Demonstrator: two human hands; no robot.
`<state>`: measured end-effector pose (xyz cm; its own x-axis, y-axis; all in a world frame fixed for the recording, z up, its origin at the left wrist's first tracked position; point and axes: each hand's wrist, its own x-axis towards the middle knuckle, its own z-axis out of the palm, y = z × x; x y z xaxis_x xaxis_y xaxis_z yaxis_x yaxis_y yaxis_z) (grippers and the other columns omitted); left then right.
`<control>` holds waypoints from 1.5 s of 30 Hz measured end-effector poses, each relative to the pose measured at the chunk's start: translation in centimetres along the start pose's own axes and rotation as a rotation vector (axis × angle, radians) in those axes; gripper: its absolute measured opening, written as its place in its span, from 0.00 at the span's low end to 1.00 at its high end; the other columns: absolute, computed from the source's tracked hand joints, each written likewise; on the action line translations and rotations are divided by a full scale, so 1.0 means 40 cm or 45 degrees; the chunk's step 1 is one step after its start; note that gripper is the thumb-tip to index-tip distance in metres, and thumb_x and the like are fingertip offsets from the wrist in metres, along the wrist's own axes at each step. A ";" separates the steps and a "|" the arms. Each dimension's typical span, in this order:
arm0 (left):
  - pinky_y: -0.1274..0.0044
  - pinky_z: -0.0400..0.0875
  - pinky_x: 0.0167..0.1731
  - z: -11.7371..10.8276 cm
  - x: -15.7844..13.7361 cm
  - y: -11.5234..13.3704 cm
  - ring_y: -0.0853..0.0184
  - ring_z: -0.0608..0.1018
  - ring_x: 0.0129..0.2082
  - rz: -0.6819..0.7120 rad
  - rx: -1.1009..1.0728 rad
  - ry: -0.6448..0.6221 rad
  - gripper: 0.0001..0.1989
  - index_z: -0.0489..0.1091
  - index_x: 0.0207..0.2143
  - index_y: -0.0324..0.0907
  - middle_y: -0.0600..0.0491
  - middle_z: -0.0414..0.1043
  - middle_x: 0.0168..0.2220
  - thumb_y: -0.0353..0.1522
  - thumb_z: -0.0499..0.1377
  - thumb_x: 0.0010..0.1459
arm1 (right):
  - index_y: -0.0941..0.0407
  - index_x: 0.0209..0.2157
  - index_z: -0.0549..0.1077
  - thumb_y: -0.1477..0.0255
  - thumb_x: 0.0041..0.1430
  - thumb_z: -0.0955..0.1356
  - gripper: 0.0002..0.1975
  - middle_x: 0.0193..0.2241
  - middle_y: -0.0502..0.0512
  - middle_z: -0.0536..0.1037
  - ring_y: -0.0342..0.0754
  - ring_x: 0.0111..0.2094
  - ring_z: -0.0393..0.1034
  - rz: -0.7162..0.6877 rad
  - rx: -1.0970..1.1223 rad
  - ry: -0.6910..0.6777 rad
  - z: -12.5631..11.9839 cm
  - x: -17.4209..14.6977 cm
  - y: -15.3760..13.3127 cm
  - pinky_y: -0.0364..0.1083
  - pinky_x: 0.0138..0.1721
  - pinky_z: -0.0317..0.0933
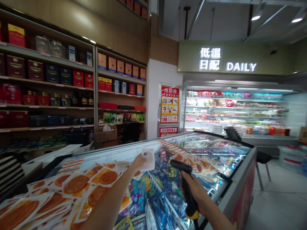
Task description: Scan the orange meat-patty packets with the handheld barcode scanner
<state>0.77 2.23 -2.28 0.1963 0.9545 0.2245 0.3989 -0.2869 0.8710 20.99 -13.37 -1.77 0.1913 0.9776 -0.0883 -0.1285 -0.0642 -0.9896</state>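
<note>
My left hand (139,161) reaches out over the chest freezer (240,179) and grips a flat plastic packet (149,159), its pale side with small print turned toward me. My right hand (195,190) is wrapped round the handle of a black and yellow barcode scanner (181,166), whose head points left toward the packet. Below my left arm lie many flat packets of round orange-brown slices (76,183). Blue frozen-food bags (165,198) fill the freezer beneath both hands.
More sliced packets (200,164) lie on the freezer's far right part. Shelves of boxed bottles (69,76) line the left wall. A lit refrigerated display (236,111) stands at the back, with a dark chair (263,157) and wrapped water bottles (291,161) at right.
</note>
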 end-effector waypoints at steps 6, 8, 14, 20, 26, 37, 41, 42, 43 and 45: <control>0.75 0.67 0.32 0.013 0.011 -0.002 0.64 0.73 0.33 0.027 -0.121 -0.047 0.19 0.65 0.40 0.33 0.48 0.72 0.32 0.25 0.52 0.42 | 0.58 0.20 0.61 0.54 0.43 0.61 0.19 0.12 0.47 0.65 0.38 0.10 0.56 0.007 0.048 -0.112 0.038 -0.003 -0.018 0.40 0.11 0.54; 0.74 0.66 0.32 0.024 0.017 -0.009 0.63 0.73 0.33 0.029 -0.111 -0.038 0.18 0.66 0.39 0.34 0.50 0.73 0.32 0.25 0.52 0.42 | 0.57 0.21 0.61 0.54 0.43 0.61 0.19 0.13 0.47 0.66 0.38 0.11 0.57 0.000 0.086 -0.130 0.044 -0.003 -0.026 0.40 0.11 0.54; 0.74 0.66 0.33 0.053 0.046 -0.022 0.64 0.73 0.33 0.011 0.022 -0.014 0.13 0.66 0.37 0.36 0.52 0.72 0.33 0.27 0.52 0.47 | 0.58 0.24 0.62 0.56 0.44 0.62 0.17 0.12 0.46 0.64 0.38 0.10 0.57 0.036 0.073 -0.135 0.049 0.003 -0.040 0.40 0.10 0.54; 0.69 0.64 0.37 0.065 0.078 -0.024 0.67 0.69 0.38 0.047 0.226 0.092 0.14 0.62 0.40 0.37 0.50 0.64 0.40 0.35 0.50 0.52 | 0.57 0.22 0.62 0.57 0.43 0.62 0.17 0.12 0.45 0.64 0.38 0.11 0.57 -0.012 0.064 0.014 0.018 0.049 -0.041 0.39 0.09 0.54; 0.68 0.57 0.45 0.140 0.099 -0.009 0.66 0.66 0.45 0.190 0.320 0.193 0.15 0.61 0.44 0.38 0.48 0.64 0.45 0.28 0.46 0.54 | 0.57 0.20 0.61 0.57 0.42 0.63 0.17 0.11 0.46 0.65 0.38 0.11 0.57 -0.033 0.062 0.212 -0.059 0.087 -0.059 0.40 0.10 0.54; 0.69 0.50 0.49 0.348 0.151 0.019 0.65 0.59 0.51 0.463 0.408 0.130 0.20 0.64 0.44 0.45 0.53 0.62 0.48 0.26 0.42 0.51 | 0.58 0.23 0.64 0.57 0.38 0.66 0.18 0.15 0.46 0.67 0.39 0.14 0.60 0.003 0.144 0.453 -0.249 0.120 -0.036 0.40 0.13 0.57; 0.62 0.40 0.51 0.406 0.154 0.024 0.61 0.47 0.56 0.379 0.491 0.097 0.21 0.62 0.46 0.49 0.55 0.52 0.54 0.26 0.44 0.50 | 0.59 0.26 0.65 0.57 0.38 0.66 0.19 0.15 0.47 0.67 0.38 0.14 0.60 0.036 0.126 0.483 -0.282 0.115 -0.029 0.40 0.13 0.56; 0.61 0.37 0.51 0.416 0.153 0.021 0.60 0.45 0.56 0.356 0.515 0.071 0.22 0.62 0.46 0.50 0.55 0.50 0.55 0.25 0.45 0.49 | 0.59 0.27 0.65 0.57 0.38 0.66 0.19 0.15 0.47 0.67 0.38 0.14 0.60 0.031 0.122 0.490 -0.283 0.112 -0.029 0.40 0.13 0.56; 0.60 0.35 0.51 0.424 0.152 0.018 0.60 0.44 0.56 0.330 0.541 0.040 0.23 0.61 0.46 0.51 0.56 0.48 0.56 0.24 0.46 0.47 | 0.59 0.27 0.65 0.57 0.38 0.66 0.19 0.14 0.46 0.67 0.38 0.14 0.60 0.020 0.121 0.500 -0.283 0.108 -0.030 0.39 0.13 0.56; 0.57 0.34 0.50 0.428 0.149 0.006 0.58 0.42 0.56 0.271 0.589 -0.025 0.27 0.59 0.48 0.51 0.55 0.44 0.57 0.22 0.47 0.44 | 0.58 0.26 0.65 0.57 0.39 0.66 0.18 0.14 0.46 0.67 0.38 0.13 0.60 0.008 0.117 0.516 -0.277 0.101 -0.033 0.39 0.12 0.56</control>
<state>17.39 6.47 -8.21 0.3316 0.8704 0.3639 0.7023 -0.4853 0.5209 32.71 -11.57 -2.07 0.5554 0.8179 -0.1501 -0.2140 -0.0339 -0.9762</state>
